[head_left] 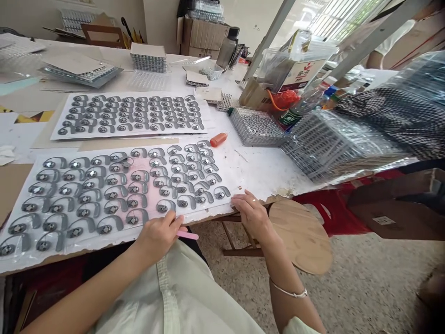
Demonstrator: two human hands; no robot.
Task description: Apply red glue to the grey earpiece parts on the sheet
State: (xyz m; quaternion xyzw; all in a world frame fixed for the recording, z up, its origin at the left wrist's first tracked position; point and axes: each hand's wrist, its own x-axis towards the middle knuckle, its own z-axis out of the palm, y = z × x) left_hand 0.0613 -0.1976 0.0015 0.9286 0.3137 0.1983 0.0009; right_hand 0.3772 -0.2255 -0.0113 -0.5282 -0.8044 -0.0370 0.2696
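Observation:
Rows of grey ear-hook-shaped pieces (137,188), each with a round metallic part, lie on a white sheet (239,169) in front of me. A faint pink patch shows among them near the middle. My left hand (158,234) is at the table's front edge, its fingers closed round a slim pink stick (187,235) that points right. At the sheet's right front corner, my right hand (252,213) rests with bent fingers near the last ear-hook piece (221,192). Whether those fingertips pinch anything is hidden.
Behind lies a second board (130,113) of similar pieces. An orange-red tube (218,139) lies right of it. Stacked clear trays (257,125) and a larger wrapped stack (333,144) stand to the right. A round wooden stool (301,236) sits below the table edge.

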